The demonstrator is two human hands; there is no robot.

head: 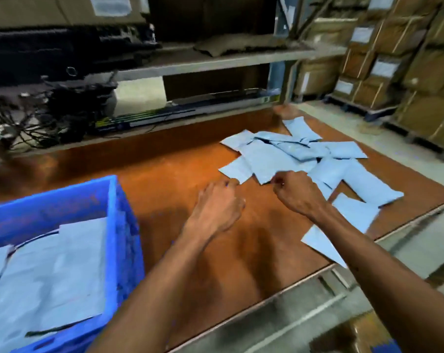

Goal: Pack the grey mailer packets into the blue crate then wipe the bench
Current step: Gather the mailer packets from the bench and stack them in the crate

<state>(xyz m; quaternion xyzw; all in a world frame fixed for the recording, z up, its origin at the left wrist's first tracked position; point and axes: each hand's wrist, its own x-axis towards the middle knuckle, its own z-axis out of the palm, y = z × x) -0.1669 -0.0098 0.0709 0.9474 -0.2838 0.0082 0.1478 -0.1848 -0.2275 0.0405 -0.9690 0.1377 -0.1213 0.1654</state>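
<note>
1. Head view: the blue crate [124, 225] stands at the near left of the table [170, 174], within reach of both arms. This placement likely keeps the carry from pile to crate short.
2. Packed packets [58, 263] lie flat and layered inside the crate. Flat stacking probably saves room for the rest.
3. The loose grey mailer packets [292, 154] lie overlapped in a pile at the far right of the table, well apart from the crate. One edge packet [317, 244] overhangs the near right rim.
4. Left hand [216, 207]: its fingers [230, 184] are partly curled, with the tips at the near corner of the leftmost packet [235, 170]. Motion blur hides the contact, so it cannot be told whether the pinch has closed.
5. Right hand [297, 192]: its fingers [279, 180] are curled tight and pinch the near edge of the neighbouring packet [274, 161].
6. Both hands approach at an edge or corner. A thin packet lying flat likely offers no other purchase.
7. Packing is partly done, and wiping has not begun. No cloth is visible.
</note>
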